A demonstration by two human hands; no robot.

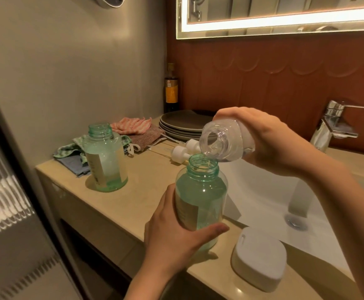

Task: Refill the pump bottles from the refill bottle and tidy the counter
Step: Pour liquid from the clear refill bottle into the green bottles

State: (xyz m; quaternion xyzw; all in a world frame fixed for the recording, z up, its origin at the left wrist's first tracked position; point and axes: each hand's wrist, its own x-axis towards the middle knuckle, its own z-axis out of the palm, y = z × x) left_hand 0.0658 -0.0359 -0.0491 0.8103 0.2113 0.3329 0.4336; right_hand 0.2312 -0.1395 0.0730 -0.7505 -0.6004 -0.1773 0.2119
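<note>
We hold the near bottle (200, 200) in our left hand (172, 237), fingers wrapped round its lower half and thumb (211, 229) across the front, standing it on the counter (133, 204) edge beside the sink (263, 191). Our right hand (267, 139) closes round the body of the refill (222, 141), tipped with its mouth just above the near bottle's open neck, at about 1 o'clock from it. Both are thin clear plastic, light and a little squashy, likely slick if wet, so we judge a mid-body grip safest and a gentle squeeze only. The near bottle looks partly filled with pale green liquid; the refill seems nearly empty, though its far end is hidden by our hand. A second bottle (106, 159) stands open at 10 o'clock, holding only a little at the bottom. Two white pumps (185, 149) lie at 12 o'clock, before the plates (181, 124) and cloths (131, 126). A white box (260, 258) sits at 4 o'clock
</note>
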